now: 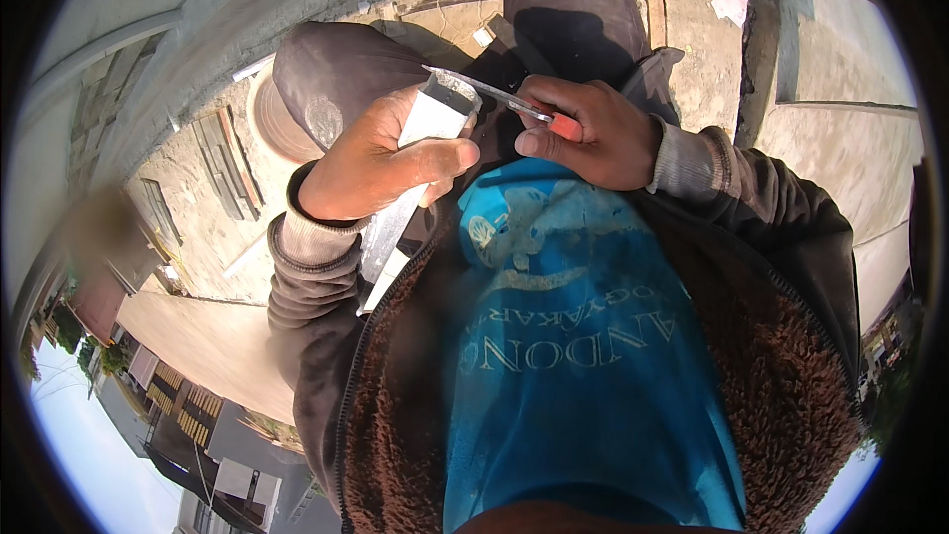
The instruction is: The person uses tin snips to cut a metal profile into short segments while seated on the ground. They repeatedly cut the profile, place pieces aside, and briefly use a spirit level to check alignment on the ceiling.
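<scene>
My left hand (390, 160) is closed around a long white hollow bar (432, 120), its thumb lying across the near face. The bar slants from its open upper end down toward my jacket, where its lower part passes behind my wrist. My right hand (598, 131) grips a thin-bladed metal tool (514, 102) with a red handle (565, 127). Its narrow blade points left and lies across the bar's upper end. Whether the blade is a knife or a file is hard to tell.
My bent knees (341, 69) frame the work. Beyond the left knee stands a round tan tub (277, 124), with wooden slats (227, 163) on the ground beside it. A scrap of white paper (730, 3) lies at the far right near a low wall (850, 158).
</scene>
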The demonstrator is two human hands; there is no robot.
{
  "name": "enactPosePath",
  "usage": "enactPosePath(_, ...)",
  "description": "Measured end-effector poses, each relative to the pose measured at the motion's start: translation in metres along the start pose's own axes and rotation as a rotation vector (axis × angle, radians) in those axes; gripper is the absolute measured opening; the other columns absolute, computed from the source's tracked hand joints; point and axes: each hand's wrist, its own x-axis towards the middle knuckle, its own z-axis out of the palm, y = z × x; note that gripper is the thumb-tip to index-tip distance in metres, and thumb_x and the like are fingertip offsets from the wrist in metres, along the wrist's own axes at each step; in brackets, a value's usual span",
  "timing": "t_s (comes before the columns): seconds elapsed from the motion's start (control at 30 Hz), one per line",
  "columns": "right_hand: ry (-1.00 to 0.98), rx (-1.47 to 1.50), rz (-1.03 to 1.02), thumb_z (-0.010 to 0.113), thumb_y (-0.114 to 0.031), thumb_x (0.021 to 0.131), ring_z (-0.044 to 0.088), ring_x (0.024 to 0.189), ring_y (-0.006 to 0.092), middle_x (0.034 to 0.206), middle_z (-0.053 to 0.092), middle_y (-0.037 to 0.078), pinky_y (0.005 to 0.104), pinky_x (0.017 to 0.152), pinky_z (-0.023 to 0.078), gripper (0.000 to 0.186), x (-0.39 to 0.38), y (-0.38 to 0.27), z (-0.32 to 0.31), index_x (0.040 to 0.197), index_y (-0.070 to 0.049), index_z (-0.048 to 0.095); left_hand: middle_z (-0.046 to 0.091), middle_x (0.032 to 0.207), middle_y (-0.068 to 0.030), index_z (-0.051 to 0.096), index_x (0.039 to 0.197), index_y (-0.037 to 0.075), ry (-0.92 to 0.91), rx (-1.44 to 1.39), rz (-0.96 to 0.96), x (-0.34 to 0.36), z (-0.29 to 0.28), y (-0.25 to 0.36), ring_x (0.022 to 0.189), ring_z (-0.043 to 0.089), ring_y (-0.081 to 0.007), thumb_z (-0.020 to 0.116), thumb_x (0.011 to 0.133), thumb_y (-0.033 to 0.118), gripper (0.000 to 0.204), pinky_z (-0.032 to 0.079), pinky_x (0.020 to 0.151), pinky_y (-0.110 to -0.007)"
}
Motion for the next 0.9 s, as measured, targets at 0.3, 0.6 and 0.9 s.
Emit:
enactPosePath(0.3, -0.157, 0.078, 0.077, 0.058, -0.040, 0.103, 0.055, 0.082, 0.0203, 0.090, 0.053, 0.009, 0.0370, 0.077, 0.046, 0.038, -0.005, -0.007, -0.008, 0.111, -0.003, 0.055, 0.057, 0.069, 0.0005, 0.058, 0.108, 0.003, 0.025, 0.116, -0.060, 0.007, 0.007, 0.004, 0.061, 0.053, -0.0071, 0.067, 0.096, 0.015, 0.019, 0.042, 0.054, -0.025)
enactPosePath(0.6, -0.147, 0.064, 0.047, 0.055, -0.042, 0.104, 0.048, 0.073, 0.0211, 0.083, 0.047, 0.008, 0.0386, 0.069, 0.042, 0.038, -0.003, -0.010, -0.007, 0.100, -0.004, 0.050, 0.055, 0.070, 0.0001, 0.056, 0.104, 0.004, -0.028, 0.022, -0.091, 0.004, 0.005, 0.007, 0.060, 0.053, -0.0083, 0.066, 0.097, 0.015, 0.017, 0.042, 0.054, -0.026)
enactPosePath(0.9, -0.040, 0.050, 0.005, 0.053, -0.059, 0.100, 0.064, 0.080, 0.0392, 0.082, 0.060, 0.021, 0.0456, 0.073, 0.049, 0.057, -0.004, -0.010, 0.001, 0.096, -0.002, 0.056, 0.054, 0.076, -0.0042, 0.053, 0.109, 0.002, -0.176, -0.317, -0.044, 0.003, -0.005, -0.002, 0.060, 0.052, -0.0119, 0.068, 0.095, 0.016, 0.024, 0.043, 0.054, -0.028)
